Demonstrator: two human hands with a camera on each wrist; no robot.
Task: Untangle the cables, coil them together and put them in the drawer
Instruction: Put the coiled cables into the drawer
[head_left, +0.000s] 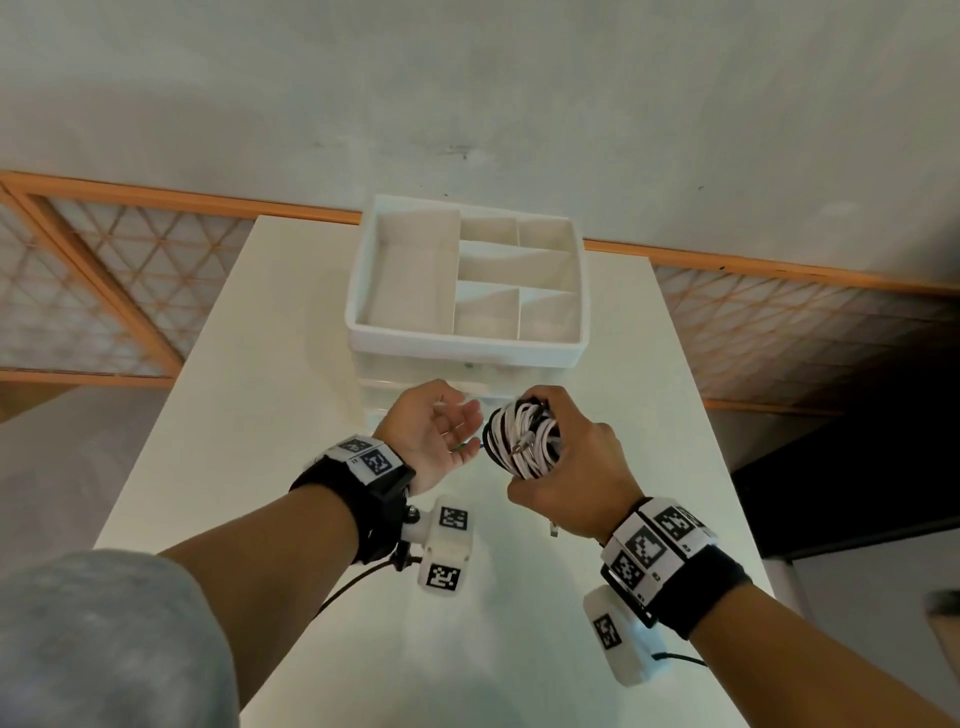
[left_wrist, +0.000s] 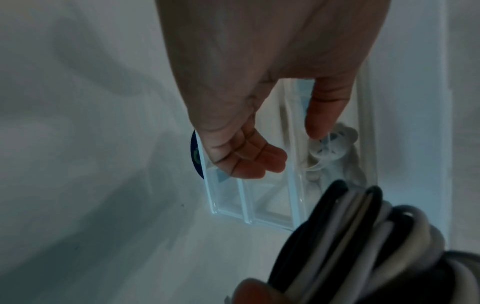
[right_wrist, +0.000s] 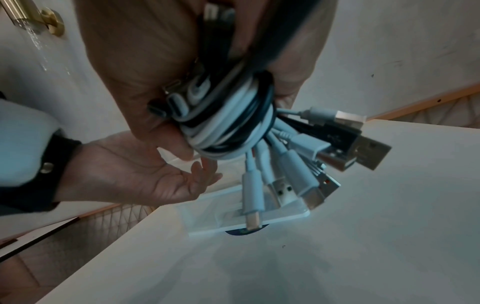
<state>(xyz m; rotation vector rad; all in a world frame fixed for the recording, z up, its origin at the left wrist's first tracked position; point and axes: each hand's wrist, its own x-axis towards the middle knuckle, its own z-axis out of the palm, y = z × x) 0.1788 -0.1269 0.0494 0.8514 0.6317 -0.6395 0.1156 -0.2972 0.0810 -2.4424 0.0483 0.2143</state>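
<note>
My right hand (head_left: 569, 470) grips a tight coil of black and white cables (head_left: 524, 436) above the table, just in front of the drawer unit. In the right wrist view several USB plugs (right_wrist: 311, 164) fan out below the coil (right_wrist: 228, 127). My left hand (head_left: 460, 426) is palm up beside the coil, fingers loosely curled and holding nothing. In the left wrist view its thumb (left_wrist: 320, 115) hangs close to the bear-shaped knob (left_wrist: 335, 144) of a clear drawer (left_wrist: 267, 205); I cannot tell whether they touch. The drawer front (head_left: 470, 365) looks closed.
The white drawer unit carries an open-top organiser tray (head_left: 462, 340) with several bare compartments. It stands at the far middle of the white table (head_left: 260, 364). A wall and orange-framed lattice panels (head_left: 104, 280) lie beyond the table's far edge.
</note>
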